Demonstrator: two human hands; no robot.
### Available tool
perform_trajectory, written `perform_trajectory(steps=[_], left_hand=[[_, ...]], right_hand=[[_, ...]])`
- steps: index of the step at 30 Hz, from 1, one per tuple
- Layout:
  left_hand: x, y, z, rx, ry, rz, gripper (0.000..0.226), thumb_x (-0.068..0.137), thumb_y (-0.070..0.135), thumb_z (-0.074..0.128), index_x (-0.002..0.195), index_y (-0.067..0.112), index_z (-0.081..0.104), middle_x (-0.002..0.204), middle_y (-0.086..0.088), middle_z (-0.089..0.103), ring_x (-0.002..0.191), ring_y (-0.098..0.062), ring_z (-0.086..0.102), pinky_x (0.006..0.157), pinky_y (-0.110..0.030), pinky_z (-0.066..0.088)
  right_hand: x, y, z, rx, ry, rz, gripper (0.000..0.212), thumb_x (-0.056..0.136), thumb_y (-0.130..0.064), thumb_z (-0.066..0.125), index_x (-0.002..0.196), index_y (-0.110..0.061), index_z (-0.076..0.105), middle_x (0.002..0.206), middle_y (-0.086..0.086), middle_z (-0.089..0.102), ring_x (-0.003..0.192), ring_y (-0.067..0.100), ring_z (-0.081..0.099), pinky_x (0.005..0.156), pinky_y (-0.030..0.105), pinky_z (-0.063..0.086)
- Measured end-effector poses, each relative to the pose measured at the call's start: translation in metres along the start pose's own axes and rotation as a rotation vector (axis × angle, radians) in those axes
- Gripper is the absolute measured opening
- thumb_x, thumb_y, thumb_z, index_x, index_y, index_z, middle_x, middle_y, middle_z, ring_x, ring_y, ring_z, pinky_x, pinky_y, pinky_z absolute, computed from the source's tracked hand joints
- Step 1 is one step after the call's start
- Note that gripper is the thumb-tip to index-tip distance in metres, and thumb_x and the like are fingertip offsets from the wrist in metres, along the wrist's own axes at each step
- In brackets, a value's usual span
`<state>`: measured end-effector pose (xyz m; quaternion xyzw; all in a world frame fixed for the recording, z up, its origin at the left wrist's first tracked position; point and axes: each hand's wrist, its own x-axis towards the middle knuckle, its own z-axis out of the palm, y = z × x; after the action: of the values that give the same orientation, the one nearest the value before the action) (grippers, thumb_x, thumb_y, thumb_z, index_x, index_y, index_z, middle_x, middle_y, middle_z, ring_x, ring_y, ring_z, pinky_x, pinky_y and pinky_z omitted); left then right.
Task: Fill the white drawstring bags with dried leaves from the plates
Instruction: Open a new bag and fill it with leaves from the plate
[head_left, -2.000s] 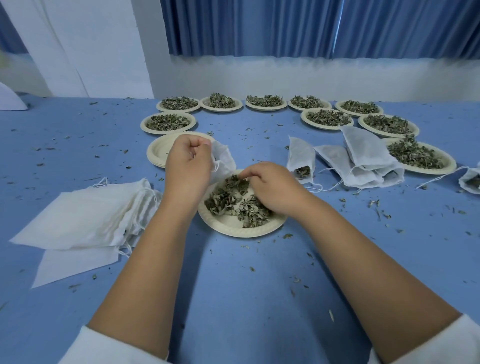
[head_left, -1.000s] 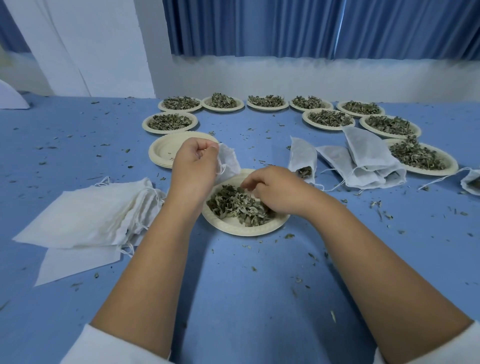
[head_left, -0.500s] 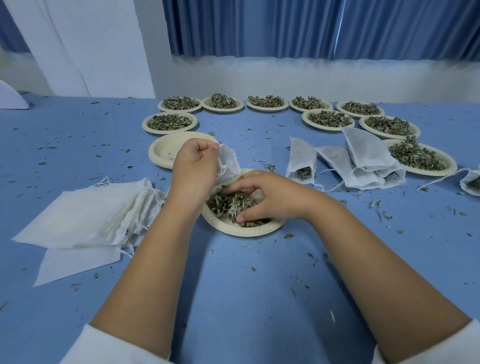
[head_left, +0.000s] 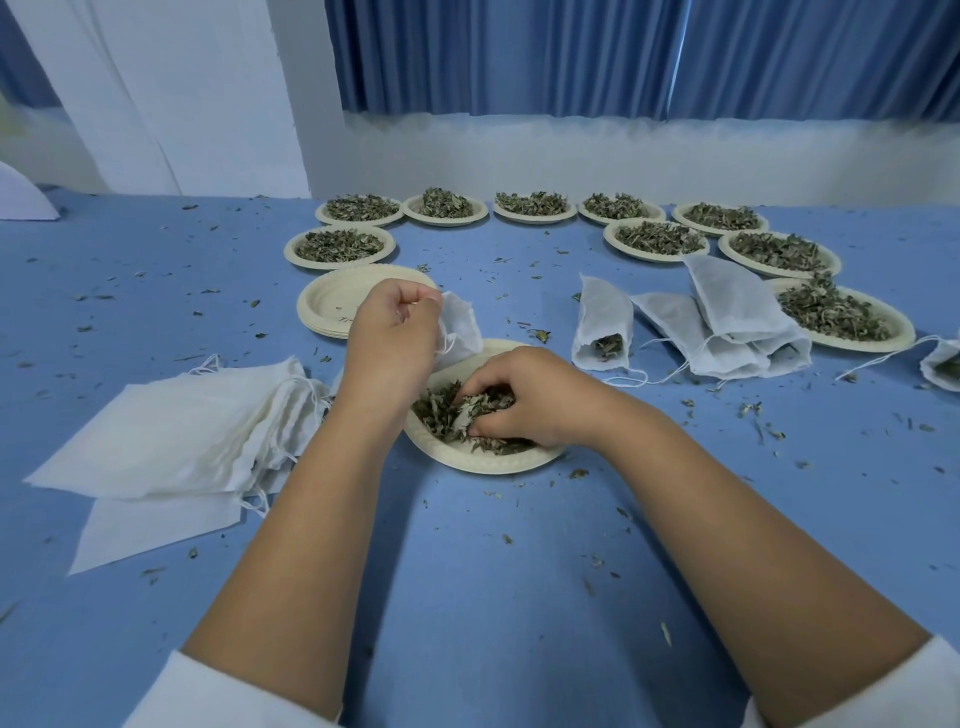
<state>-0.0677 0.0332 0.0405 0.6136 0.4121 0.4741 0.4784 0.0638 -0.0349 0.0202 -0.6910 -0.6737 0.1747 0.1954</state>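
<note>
A blue tabletop (head_left: 493, 597) fills the view, littered with leaf crumbs, and runs back to a white wall (head_left: 571, 150) under pleated blue curtains (head_left: 571, 52); a white pillar (head_left: 182, 78) stands at the far left.

The left hand (head_left: 392, 332) is raised with its fingers pinched on the mouth of a white drawstring bag (head_left: 462, 325), which hangs just beyond it. Just right of it, the right hand (head_left: 524, 397) lies in a paper plate (head_left: 467, 457), its fingers curled around a clump of dried leaves (head_left: 447, 410). A stack of empty plates (head_left: 332, 301) sits just past the left hand, and a pile of flat bags (head_left: 171, 431) lies to its outer side. Filled bags (head_left: 727, 322) lie beyond and to the right of the right hand. An arc of leaf-heaped plates (head_left: 530, 205) stands well beyond both hands.

Half a second ago the right hand's fingers were spread flat over the leaves; now they have drawn together into a grasp, bunching the leaves toward the plate's left side. The left hand keeps the bag in the same place.
</note>
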Motion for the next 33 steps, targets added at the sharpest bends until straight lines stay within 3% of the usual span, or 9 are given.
perform_trajectory(steps=[4,6,9,13,15,18,22,28,33], left_hand=[[0.000,0.000,0.000,0.008,0.005,0.010,0.015,0.095,0.015,0.051,0.084,0.023,0.058,0.048,0.014,0.052,0.047,0.001,0.048,0.059,-0.025,0.042],[0.000,-0.001,-0.001,0.022,0.009,0.015,0.014,0.095,0.017,0.052,0.085,0.024,0.058,0.055,0.012,0.053,0.052,-0.002,0.050,0.059,-0.025,0.042],[0.000,-0.002,-0.002,0.061,-0.020,0.034,0.013,0.094,0.017,0.053,0.086,0.025,0.059,0.066,0.006,0.055,0.061,-0.008,0.052,0.064,-0.029,0.046],[0.000,-0.004,-0.002,0.126,-0.045,0.087,0.015,0.094,0.017,0.053,0.086,0.028,0.059,0.070,0.004,0.057,0.061,-0.009,0.051,0.065,-0.028,0.046],[0.001,-0.005,-0.003,0.159,-0.043,0.112,0.015,0.094,0.017,0.053,0.086,0.028,0.058,0.070,0.005,0.057,0.062,-0.007,0.052,0.060,-0.019,0.044],[0.002,-0.006,-0.004,0.187,-0.044,0.122,0.015,0.094,0.017,0.054,0.084,0.027,0.058,0.070,0.004,0.059,0.064,-0.008,0.055,0.052,-0.008,0.040],[0.003,-0.007,-0.003,0.214,-0.067,0.117,0.013,0.095,0.020,0.056,0.083,0.025,0.059,0.069,0.000,0.058,0.066,-0.011,0.055,0.058,-0.017,0.043],[0.002,-0.006,0.000,0.207,-0.108,0.107,0.011,0.095,0.024,0.058,0.084,0.023,0.061,0.079,-0.005,0.061,0.069,-0.013,0.054,0.063,-0.023,0.041],[0.001,-0.005,-0.001,0.137,-0.112,0.067,0.011,0.094,0.023,0.059,0.084,0.023,0.061,0.077,0.001,0.060,0.072,-0.014,0.055,0.067,-0.029,0.042]], right_hand=[[-0.001,-0.001,0.000,0.027,0.057,-0.009,0.032,0.083,-0.020,0.074,0.114,-0.023,0.071,0.101,-0.011,0.067,0.080,0.004,0.058,0.071,0.019,0.046],[-0.002,-0.001,-0.003,0.077,0.097,0.000,0.030,0.083,-0.017,0.074,0.112,-0.023,0.072,0.083,-0.021,0.062,0.063,-0.006,0.054,0.056,0.007,0.038],[-0.003,0.002,-0.013,0.225,0.165,0.035,0.025,0.081,-0.011,0.072,0.104,-0.021,0.075,0.060,-0.023,0.062,0.047,-0.007,0.053,0.045,0.006,0.035],[-0.005,0.004,-0.024,0.278,0.251,0.047,0.022,0.079,-0.012,0.074,0.098,-0.024,0.076,0.081,-0.018,0.070,0.069,-0.009,0.060,0.067,0.009,0.046],[-0.005,0.006,-0.027,0.338,0.292,0.055,0.021,0.080,-0.010,0.074,0.097,-0.023,0.076,0.091,-0.014,0.073,0.083,-0.002,0.066,0.081,0.016,0.052],[-0.006,0.009,-0.030,0.446,0.352,0.094,0.019,0.080,-0.009,0.075,0.097,-0.018,0.077,0.092,-0.004,0.076,0.088,0.010,0.070,0.088,0.028,0.055],[-0.005,0.012,-0.033,0.657,0.370,0.131,0.025,0.080,-0.012,0.077,0.104,-0.015,0.075,0.095,-0.001,0.076,0.089,0.014,0.071,0.082,0.026,0.057],[-0.003,0.003,-0.030,1.195,0.164,0.075,0.014,0.084,-0.004,0.071,0.098,-0.006,0.073,0.088,0.005,0.072,0.080,0.012,0.067,0.067,0.019,0.053],[-0.003,0.002,-0.029,1.261,0.098,0.132,0.005,0.084,-0.004,0.071,0.087,-0.006,0.073,0.080,0.005,0.072,0.073,0.011,0.069,0.064,0.020,0.055]])
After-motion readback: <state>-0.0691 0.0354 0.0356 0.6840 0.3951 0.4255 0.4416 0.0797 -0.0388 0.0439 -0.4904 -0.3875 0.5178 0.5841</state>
